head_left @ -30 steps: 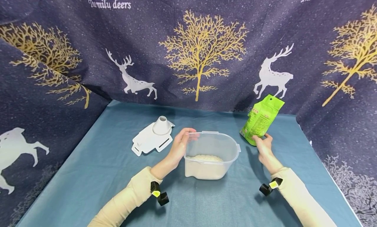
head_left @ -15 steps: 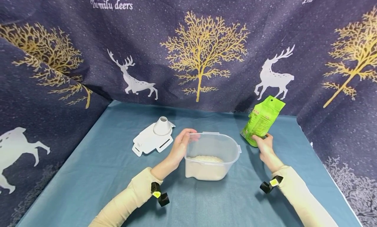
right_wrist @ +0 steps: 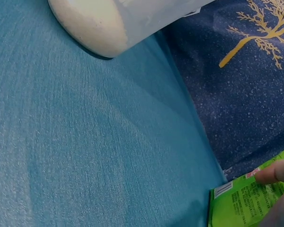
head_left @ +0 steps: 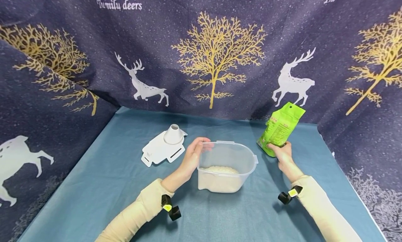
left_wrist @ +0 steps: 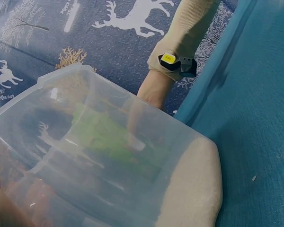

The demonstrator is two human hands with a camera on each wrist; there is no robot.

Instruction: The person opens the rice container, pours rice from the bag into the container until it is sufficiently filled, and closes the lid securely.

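Observation:
A clear plastic container (head_left: pixel 224 165) with white rice in its bottom stands mid-table. My left hand (head_left: pixel 192 157) grips its left rim, fingers curled over the edge; in the left wrist view the container (left_wrist: pixel 99 156) fills the frame. A green pouch (head_left: pixel 279 128) stands tilted at the right, and my right hand (head_left: pixel 281 153) holds its lower end. In the right wrist view a fingertip (right_wrist: pixel 274 172) presses the green pouch (right_wrist: pixel 248 198), with the container's base (right_wrist: pixel 99 23) at the top.
A white flat lid with a cone spout (head_left: pixel 164 147) lies to the left of the container. The teal tablecloth (head_left: pixel 110 179) is walled on three sides by a dark blue curtain with deer and trees (head_left: pixel 216 53).
My right hand has closed further on the pouch's lower end and the pouch has shifted slightly up and right. The left hand and container have stayed put.

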